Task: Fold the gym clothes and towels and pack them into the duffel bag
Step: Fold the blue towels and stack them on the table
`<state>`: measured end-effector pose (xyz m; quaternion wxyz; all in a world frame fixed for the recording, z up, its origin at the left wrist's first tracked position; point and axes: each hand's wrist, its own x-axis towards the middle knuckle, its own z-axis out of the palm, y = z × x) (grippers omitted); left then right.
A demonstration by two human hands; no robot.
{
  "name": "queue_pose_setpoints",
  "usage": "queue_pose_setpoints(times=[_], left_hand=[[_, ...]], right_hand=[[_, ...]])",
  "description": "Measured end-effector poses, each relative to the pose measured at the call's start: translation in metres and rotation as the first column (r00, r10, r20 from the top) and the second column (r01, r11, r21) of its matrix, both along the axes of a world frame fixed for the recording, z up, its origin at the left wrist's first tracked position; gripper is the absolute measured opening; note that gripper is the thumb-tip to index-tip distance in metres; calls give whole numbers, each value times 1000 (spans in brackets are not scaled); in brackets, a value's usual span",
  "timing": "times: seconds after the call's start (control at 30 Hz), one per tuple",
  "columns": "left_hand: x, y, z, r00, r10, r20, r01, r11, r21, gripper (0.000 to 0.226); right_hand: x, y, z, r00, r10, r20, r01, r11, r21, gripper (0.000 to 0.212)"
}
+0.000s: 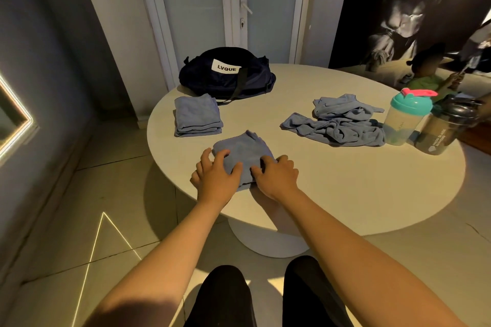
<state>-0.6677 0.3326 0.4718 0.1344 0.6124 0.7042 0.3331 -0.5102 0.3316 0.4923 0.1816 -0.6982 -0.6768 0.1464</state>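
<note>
I see both hands working at the near edge of the round table [345,188]. The left hand [216,176] and right hand [276,178] each curl their fingers into the blue towel [244,147] and grip its near end. The towel lies bunched on the tabletop. A folded stack [196,117] sits beyond it to the left, just in front of the duffel bag [225,79]. Unfolded clothes [342,121] lie to the right, beside a teal-lidded bottle [406,119] and a dark bottle [449,127].

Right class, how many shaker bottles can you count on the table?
2. A teal-lidded bottle stands near the right edge of the table. A dark bottle stands close beside it on its right. None appears hidden.
</note>
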Motion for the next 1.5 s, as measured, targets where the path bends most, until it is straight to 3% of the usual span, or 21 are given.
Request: queue_pose_setpoints(times=[0.1, 0.2, 0.33, 0.43, 0.5, 0.6, 0.9, 1.07, 1.3, 1.4, 1.5], left_hand=[[-1, -2, 1, 997, 2, -76, -8, 997, -79, 51], [-1, 1, 5, 992, -36, -118, 22, 992, -124, 50], [-5, 9, 3, 986, -167, 21, 168, 981, -96, 51], [-8, 16, 6, 936, -278, 217, 285, 959, 2, 53], [-12, 23, 11, 918, -307, 252, 301, 952, 62, 52], [-23, 40, 17, 910, -309, 276, 292, 951, 100, 51], [-81, 146, 52, 957, -226, 179, 199, 967, 156, 52], [-113, 188, 56, 975, -128, 183, 92, 977, 191, 39], [-126, 218, 22, 986, 29, 165, -47, 993, 107, 44], [-128, 221, 10, 987, 44, 157, -63, 992, 113, 51], [-128, 217, 11, 983, 67, 173, -80, 995, 65, 55]], right_hand=[[-6, -2, -1, 979, 22, -205, -15, 999, 35, 33], [-7, -1, -1, 993, -4, -116, 5, 1000, 1, 42], [-10, 4, 0, 996, -30, -87, 31, 1000, 3, 40], [-17, 11, -4, 956, 16, -291, 4, 998, 68, 39], [-25, 11, -1, 888, 97, -449, -29, 987, 157, 40], [-39, 18, 14, 833, 173, -525, -34, 964, 263, 41], [-97, 129, 51, 812, 212, -544, -40, 950, 310, 41], [-130, 195, 52, 822, 193, -535, -50, 962, 269, 40], [-154, 239, 23, 847, 292, -443, -224, 954, 201, 23], [-156, 247, 2, 855, 262, -448, -195, 962, 192, 25], [-154, 248, -6, 861, 305, -406, -235, 948, 213, 40]])
